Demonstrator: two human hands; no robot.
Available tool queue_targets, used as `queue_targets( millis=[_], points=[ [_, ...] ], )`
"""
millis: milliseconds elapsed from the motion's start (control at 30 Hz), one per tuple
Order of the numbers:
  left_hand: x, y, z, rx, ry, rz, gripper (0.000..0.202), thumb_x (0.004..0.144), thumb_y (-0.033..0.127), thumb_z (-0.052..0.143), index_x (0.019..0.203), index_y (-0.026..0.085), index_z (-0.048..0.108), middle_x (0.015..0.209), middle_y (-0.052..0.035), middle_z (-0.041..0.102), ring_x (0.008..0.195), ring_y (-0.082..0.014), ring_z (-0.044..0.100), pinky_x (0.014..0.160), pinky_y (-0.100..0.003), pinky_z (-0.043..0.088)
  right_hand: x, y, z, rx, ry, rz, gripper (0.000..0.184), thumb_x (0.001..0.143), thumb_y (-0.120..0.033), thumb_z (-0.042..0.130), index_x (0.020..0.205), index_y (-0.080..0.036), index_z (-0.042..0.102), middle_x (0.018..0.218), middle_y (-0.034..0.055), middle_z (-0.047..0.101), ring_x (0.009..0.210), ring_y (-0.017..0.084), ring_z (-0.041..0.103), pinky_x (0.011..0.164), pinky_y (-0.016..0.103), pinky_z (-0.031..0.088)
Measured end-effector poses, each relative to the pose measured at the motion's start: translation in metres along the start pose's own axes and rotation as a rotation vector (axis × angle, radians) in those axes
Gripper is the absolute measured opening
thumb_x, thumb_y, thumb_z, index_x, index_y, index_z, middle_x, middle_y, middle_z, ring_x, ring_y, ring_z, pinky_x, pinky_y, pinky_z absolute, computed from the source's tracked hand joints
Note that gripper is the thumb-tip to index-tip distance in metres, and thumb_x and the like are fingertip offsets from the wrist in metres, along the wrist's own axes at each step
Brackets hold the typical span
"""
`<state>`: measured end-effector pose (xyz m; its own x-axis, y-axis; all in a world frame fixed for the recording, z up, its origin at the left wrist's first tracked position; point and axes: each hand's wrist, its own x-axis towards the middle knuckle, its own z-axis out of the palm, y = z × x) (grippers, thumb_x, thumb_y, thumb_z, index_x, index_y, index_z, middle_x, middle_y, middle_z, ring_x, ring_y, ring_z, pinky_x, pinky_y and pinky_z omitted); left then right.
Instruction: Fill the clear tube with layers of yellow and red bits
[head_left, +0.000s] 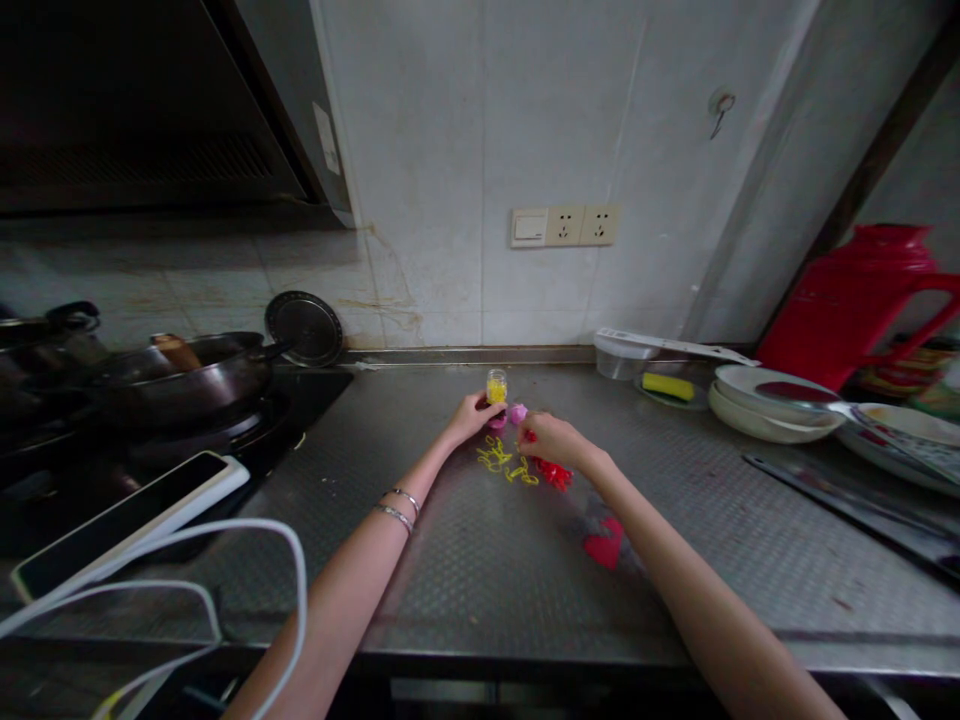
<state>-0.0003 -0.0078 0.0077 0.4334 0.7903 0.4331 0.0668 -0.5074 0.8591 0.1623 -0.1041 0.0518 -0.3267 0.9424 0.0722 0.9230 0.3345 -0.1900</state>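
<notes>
My left hand (477, 413) curls its fingers round something small that I cannot make out; a pink piece (497, 422) shows just under them. Right behind these fingers is a small clear jar (496, 386) with yellow bands inside. A pink lid-like piece (518, 412) lies between my two hands. My right hand (556, 441) is pinched, with red rubber bands (530, 436) showing at its fingertips. Loose yellow rubber bands (495, 456) are scattered in front of the hands. Partly under my right hand is a heap of red rubber bands (555, 474).
A clear bag with a red heart (604, 545) lies beside my right forearm. On the left are a pan (187, 385) on the stove and a white device (135, 520) with cables. Stacked bowls (772, 415), a knife (847, 505) and a red thermos (847, 300) occupy the right.
</notes>
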Motion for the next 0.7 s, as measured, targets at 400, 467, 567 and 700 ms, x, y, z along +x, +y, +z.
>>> queue_targets(
  millis=[400,467,567,700],
  points=[
    [0.002,-0.002,0.000,0.011,0.009,-0.020,0.034,0.069,0.037,0.061,0.088,0.009,0.059,0.083,-0.0061,0.064,0.075,-0.0144,0.057,0.070,-0.025,0.044,-0.010,0.008,-0.010,0.171,-0.155,-0.104,0.022,0.065,-0.018,0.055,0.084,-0.017,0.067,0.081,0.0032,0.066,0.070,0.013,0.057,0.060,0.018,0.040],
    [0.001,-0.001,0.000,0.011,0.004,-0.016,0.034,0.070,0.038,0.060,0.088,0.009,0.059,0.083,-0.0062,0.064,0.074,-0.0145,0.057,0.070,-0.025,0.044,-0.012,0.007,-0.012,0.158,-0.148,-0.103,0.029,0.062,-0.021,0.057,0.091,-0.018,0.065,0.082,0.0023,0.065,0.070,0.013,0.057,0.060,0.019,0.040],
    [0.000,0.001,0.000,0.010,0.004,-0.031,0.034,0.069,0.038,0.060,0.088,0.009,0.060,0.083,-0.0064,0.064,0.074,-0.0148,0.057,0.070,-0.025,0.044,-0.015,0.005,-0.011,0.139,-0.190,-0.085,0.044,0.059,-0.027,0.062,0.101,-0.019,0.060,0.085,0.0027,0.063,0.070,0.014,0.056,0.059,0.020,0.040],
    [0.000,0.001,-0.001,0.015,0.008,-0.031,0.034,0.069,0.038,0.060,0.089,0.009,0.060,0.084,-0.0063,0.065,0.076,-0.0149,0.057,0.071,-0.026,0.044,-0.015,0.000,-0.004,0.109,-0.233,-0.119,0.054,0.055,-0.027,0.063,0.108,-0.018,0.055,0.093,0.0058,0.061,0.077,0.016,0.055,0.061,0.021,0.040]
  ],
)
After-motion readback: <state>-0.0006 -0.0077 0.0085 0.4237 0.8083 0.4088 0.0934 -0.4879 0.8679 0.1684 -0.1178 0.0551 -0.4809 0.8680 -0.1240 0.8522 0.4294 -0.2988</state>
